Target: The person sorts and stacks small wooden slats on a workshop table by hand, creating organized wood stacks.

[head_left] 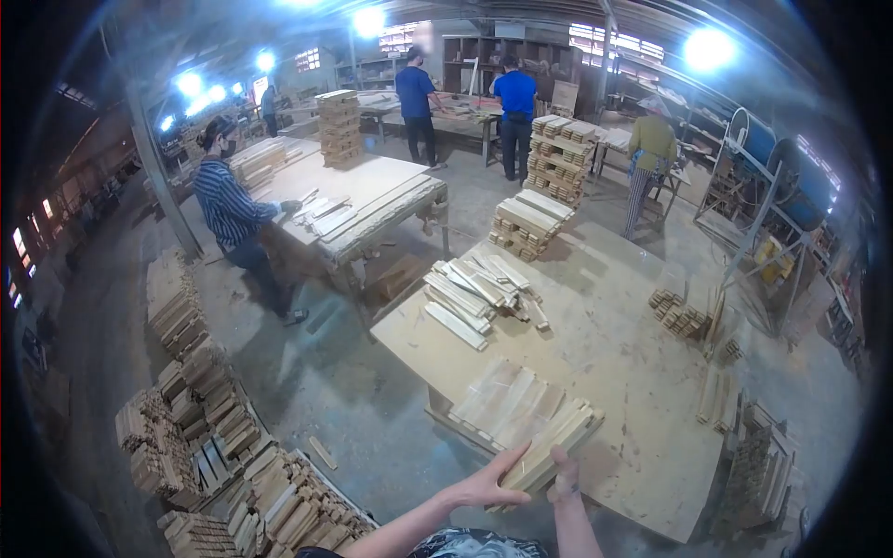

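Observation:
A bundle of pale wooden slats [567,433] lies slanted at the near edge of the worktable [642,446]. My left hand [495,478] grips its left side, thumb stretched along the wood. Against the right side of the same bundle presses my right hand [564,476], its fingertips partly hidden. Just left of the bundle, a flat row of slats [507,402] lies side by side on the table. Farther up sits a loose heap of slats [474,290], pointing in mixed directions.
Behind the heap stand a low slat stack [532,223] and a taller stack [561,158]. Piles of slats [288,502] fill the floor at lower left. A person in a striped shirt [228,205] works at another table [391,191]; other people stand farther back.

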Motion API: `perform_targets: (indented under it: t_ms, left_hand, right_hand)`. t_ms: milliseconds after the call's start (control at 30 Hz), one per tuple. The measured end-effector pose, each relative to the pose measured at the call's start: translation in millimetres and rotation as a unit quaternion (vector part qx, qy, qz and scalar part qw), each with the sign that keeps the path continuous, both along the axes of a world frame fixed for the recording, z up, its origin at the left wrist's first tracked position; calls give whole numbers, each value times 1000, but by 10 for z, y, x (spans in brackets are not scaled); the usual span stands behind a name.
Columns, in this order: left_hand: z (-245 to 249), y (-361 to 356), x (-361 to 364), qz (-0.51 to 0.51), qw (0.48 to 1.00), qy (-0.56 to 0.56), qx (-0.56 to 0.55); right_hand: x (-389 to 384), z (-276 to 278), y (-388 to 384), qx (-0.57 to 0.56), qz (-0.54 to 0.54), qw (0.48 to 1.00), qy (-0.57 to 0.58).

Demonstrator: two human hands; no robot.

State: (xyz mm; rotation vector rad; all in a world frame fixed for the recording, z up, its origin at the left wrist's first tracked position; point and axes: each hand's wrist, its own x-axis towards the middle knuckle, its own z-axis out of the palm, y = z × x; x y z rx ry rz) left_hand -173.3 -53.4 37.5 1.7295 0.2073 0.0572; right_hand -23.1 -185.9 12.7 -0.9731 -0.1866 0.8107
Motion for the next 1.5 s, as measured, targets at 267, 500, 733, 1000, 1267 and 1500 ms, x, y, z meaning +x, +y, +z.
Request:
perform_targets:
  t_ms: [267, 500, 733, 1000, 1267, 1500]
  left_hand:
    - [-96, 523, -105, 251, 804, -100, -530]
    - [-212, 799, 276, 254, 791, -129, -541]
    - [-217, 1450, 685, 78, 992, -62, -77]
    - [-180, 2034, 1507, -105, 978, 11, -181]
    - [-408, 2758, 2111, -118, 951, 48, -283]
    - [-251, 3816, 2835, -62, 954, 18, -292]
  right_hand:
    - [-476, 270, 822, -43, -66, 984, -163]
    - [-95, 103, 1214, -31, 3, 986, -167]
    - [507, 222, 1437, -117, 17, 986, -114]
    - [914, -5, 1946, -116, -81, 990, -1]
    - [1369, 407, 2815, -226, -195, 953, -54]
    - [1435, -316, 2508, -391, -287, 834, -262]
